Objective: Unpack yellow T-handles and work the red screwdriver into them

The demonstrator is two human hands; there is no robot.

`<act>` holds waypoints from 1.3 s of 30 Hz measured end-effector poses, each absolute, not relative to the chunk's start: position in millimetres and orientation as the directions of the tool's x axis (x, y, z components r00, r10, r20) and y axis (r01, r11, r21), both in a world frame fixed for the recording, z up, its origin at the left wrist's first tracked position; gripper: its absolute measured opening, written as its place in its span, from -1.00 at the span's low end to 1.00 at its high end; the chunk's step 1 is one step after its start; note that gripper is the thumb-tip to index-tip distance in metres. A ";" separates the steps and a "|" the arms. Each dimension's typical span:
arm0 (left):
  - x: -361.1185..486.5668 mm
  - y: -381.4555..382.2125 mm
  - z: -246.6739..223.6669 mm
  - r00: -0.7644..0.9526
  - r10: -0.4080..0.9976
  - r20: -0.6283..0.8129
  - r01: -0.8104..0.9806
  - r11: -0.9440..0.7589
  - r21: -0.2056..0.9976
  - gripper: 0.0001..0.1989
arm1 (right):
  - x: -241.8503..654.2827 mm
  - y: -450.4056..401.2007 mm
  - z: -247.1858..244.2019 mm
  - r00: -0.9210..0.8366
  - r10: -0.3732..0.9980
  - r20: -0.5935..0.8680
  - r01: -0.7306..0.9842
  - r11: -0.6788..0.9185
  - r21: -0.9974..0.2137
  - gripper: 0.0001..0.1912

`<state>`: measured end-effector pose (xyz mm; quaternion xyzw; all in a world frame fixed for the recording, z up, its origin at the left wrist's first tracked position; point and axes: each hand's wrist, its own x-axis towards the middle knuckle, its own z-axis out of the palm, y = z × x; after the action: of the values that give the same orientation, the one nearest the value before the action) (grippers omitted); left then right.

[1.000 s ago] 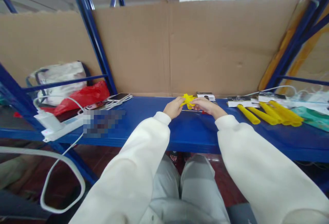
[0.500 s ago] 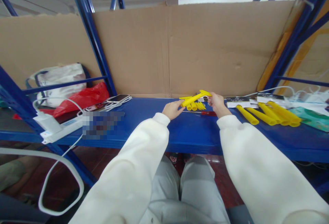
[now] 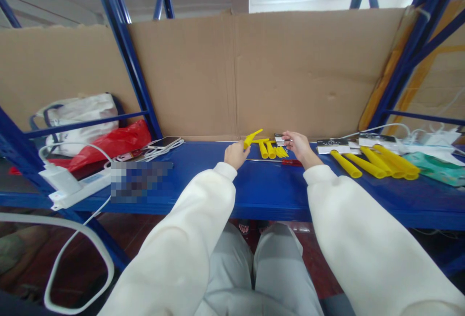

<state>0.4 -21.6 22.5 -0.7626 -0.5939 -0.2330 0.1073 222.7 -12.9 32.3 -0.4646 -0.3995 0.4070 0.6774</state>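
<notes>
My left hand (image 3: 236,155) is closed around a yellow plastic tube with a narrow, angled tip (image 3: 253,138), which points up and to the right. The grip hides its lower part. My right hand (image 3: 298,145) has its fingers apart beside a small black-and-white card (image 3: 279,140); whether the fingertips touch it is hard to tell. Between the hands lie short yellow tubes (image 3: 271,150) and several small pointed yellow pieces (image 3: 281,152). In front of them is a screwdriver with a red handle (image 3: 291,162), its shaft pointing left.
Several long yellow cones (image 3: 395,161) lie at right by black-and-white cards (image 3: 332,145) and a green packet (image 3: 434,168). A phone (image 3: 165,142), cables, a red bag (image 3: 109,146) and a white power strip (image 3: 83,190) are at left. Cardboard (image 3: 290,74) stands behind the blue shelf (image 3: 269,190).
My right hand has let go of the yellow tube's tip end and is now by the small card. My left hand has turned the tube more upright and moved slightly left.
</notes>
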 end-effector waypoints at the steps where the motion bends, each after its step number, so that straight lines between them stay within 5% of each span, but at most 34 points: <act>1: 2.1 -20.2 22.0 0.206 0.859 0.468 0.956 -0.278 0.090 -0.65 | 222.2 -13.0 31.4 0.354 0.921 0.166 -0.171 0.238 -0.956 -0.83; 7: 22.2 -14.7 21.8 0.306 0.861 0.406 0.944 -0.329 -0.013 -0.67 | 220.5 -12.2 25.9 0.355 0.914 0.195 -0.091 0.241 -0.966 -0.89; 14: 40.1 -11.0 22.2 0.333 0.848 0.413 0.927 -0.375 0.022 -0.71 | 219.2 -12.1 24.9 0.356 0.911 0.210 -0.027 0.235 -0.972 -0.91; 23: 29.9 2.8 15.2 0.276 0.883 0.379 0.922 -0.355 0.154 -0.78 | 217.2 -11.5 24.9 0.357 0.906 0.229 0.051 0.225 -0.973 -0.94; 27: 7.7 2.8 15.7 0.220 0.862 0.456 0.884 -0.374 0.281 -0.75 | 220.1 -8.7 24.1 0.355 0.889 0.288 0.258 0.203 -0.945 -0.84; 32: -16.4 1.9 9.2 0.017 0.864 0.504 0.823 -0.298 0.484 -0.70 | 232.0 -12.4 21.5 0.037 0.941 0.338 0.657 0.232 -0.717 -0.82; 36: -20.5 3.6 6.0 -0.025 0.854 0.520 0.794 -0.299 0.529 -0.72 | 245.3 -18.0 17.1 -0.136 0.956 0.258 0.763 0.268 -0.588 -0.86; 39: -18.6 5.2 5.0 -0.004 0.844 0.536 0.784 -0.330 0.525 -0.71 | 256.9 -19.0 12.1 -0.080 0.968 0.239 0.744 0.218 -0.632 -0.79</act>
<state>-18.6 5.2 5.0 -0.7047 -0.5777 -0.4102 -0.0365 256.9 -19.0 12.1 -0.5999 -0.7134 0.1768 0.3161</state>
